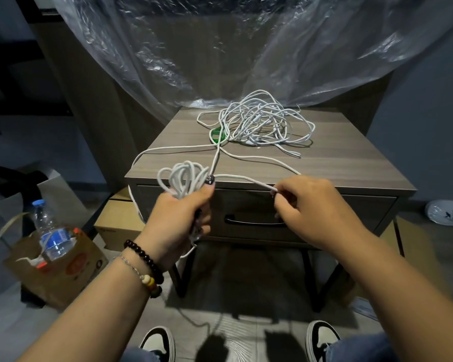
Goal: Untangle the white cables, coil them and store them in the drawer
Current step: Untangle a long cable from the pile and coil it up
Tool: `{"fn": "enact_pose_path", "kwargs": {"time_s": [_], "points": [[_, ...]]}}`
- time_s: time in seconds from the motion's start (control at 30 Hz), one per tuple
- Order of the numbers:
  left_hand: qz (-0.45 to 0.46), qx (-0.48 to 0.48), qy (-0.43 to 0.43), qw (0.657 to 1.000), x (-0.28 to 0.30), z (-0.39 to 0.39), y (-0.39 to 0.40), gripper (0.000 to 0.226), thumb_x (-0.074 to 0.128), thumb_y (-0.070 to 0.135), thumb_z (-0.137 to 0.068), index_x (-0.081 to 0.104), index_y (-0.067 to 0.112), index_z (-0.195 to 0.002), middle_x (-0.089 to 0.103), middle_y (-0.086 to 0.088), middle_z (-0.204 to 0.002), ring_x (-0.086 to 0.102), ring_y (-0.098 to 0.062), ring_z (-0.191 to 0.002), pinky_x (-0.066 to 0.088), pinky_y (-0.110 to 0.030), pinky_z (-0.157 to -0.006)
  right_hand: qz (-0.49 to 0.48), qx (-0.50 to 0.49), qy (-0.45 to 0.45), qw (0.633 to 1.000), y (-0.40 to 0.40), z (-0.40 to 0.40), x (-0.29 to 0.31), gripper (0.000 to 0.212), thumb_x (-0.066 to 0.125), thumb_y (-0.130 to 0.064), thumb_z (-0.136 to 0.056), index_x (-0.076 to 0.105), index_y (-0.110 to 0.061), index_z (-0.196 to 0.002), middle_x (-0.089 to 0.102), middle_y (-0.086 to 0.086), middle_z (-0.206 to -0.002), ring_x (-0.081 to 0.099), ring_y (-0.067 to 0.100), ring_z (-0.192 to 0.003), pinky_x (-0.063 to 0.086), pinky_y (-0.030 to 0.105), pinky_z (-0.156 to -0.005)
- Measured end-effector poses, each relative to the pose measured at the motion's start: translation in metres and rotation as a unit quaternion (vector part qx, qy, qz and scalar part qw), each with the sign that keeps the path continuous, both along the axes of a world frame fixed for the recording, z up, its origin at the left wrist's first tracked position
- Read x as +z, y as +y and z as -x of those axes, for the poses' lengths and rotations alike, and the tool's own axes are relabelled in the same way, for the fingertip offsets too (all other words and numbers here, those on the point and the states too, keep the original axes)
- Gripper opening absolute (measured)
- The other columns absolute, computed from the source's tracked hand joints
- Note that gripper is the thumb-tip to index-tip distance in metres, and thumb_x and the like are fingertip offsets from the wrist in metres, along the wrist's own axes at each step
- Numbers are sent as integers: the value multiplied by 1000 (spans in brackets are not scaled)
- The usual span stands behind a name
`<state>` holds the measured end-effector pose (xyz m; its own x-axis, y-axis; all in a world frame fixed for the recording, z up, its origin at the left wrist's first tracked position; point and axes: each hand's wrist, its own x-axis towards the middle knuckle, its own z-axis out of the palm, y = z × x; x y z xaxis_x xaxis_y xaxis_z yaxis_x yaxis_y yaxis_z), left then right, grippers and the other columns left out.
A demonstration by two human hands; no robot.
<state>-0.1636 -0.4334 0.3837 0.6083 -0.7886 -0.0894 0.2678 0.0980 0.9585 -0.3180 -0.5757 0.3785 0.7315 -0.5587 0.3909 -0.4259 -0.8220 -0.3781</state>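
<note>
A tangled heap of white cables (259, 121) lies at the back of the grey wooden nightstand (338, 158), with a green piece (216, 134) beside it. My left hand (181, 215) grips a small coil of white cable (183, 177) just in front of the nightstand's front left corner. One strand runs from the coil rightward to my right hand (314, 207), which pinches it between thumb and fingers above the drawer (351, 210). The drawer is closed, its black handle (254, 222) partly hidden by my right hand. More strands lead from the coil back to the heap.
Clear plastic sheeting (220, 48) hangs behind the nightstand. On the floor at left stands a paper bag (71, 273) holding a water bottle (50, 231), with a cardboard box (118, 220) behind it. A white bag (445, 212) lies at right. My shoes (157, 343) are below.
</note>
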Motion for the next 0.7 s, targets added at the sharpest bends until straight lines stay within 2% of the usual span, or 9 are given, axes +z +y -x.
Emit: {"fn": "enact_pose_path", "kwargs": {"time_s": [0.13,0.27,0.37,0.47,0.53,0.6,0.7], "points": [[14,46,12,999,-1,-12,4,20,56,14,-94,50,17,-75,30,2,-53,27,-9,-43,24,-18,-40,-40,13,-7,999,5,-1,3,23,49,-35,-86,70,-25,-90,67,-9,-81,63,12,-76,56,39,-69],[33,97,32,994,-3,-25,5,25,55,16,-95,48,20,-71,30,5,-51,27,-7,-40,22,-17,-37,-51,22,-29,998,6,1,5,21,54,-32,-87,74,-24,-86,68,-9,-75,62,8,-70,55,35,-66],[62,141,54,987,-4,-34,4,24,53,14,-97,48,20,-73,30,7,-48,26,-5,-39,23,-16,-36,-15,29,-22,999,6,1,4,23,56,-36,-90,75,-23,-87,64,-10,-76,55,5,-72,47,27,-74],[81,170,44,981,-2,-43,6,21,53,15,-97,50,19,-76,31,7,-48,28,-5,-39,26,-16,-36,37,26,-5,999,4,-3,1,21,59,-35,-91,75,-22,-91,69,-7,-82,54,11,-79,40,29,-86],[84,137,11,987,0,-42,9,19,54,15,-96,52,20,-78,32,6,-50,30,-6,-41,28,-17,-38,52,13,16,998,6,-4,-1,20,60,-35,-91,75,-22,-95,70,-3,-87,57,16,-85,41,31,-87],[78,56,-29,995,0,-35,13,15,60,19,-91,53,19,-78,33,5,-52,31,-7,-44,30,-18,-42,41,0,38,998,8,-5,-2,21,60,-35,-92,71,-24,-105,69,-3,-91,59,18,-91,42,31,-89],[45,-74,-100,991,-2,-25,19,20,67,23,-79,50,13,-77,34,-1,-54,33,-11,-44,32,-21,-43,-20,-1,59,998,10,-7,-5,45,59,-39,-91,50,-32,-135,65,-11,-98,58,15,-98,44,33,-94]]}}
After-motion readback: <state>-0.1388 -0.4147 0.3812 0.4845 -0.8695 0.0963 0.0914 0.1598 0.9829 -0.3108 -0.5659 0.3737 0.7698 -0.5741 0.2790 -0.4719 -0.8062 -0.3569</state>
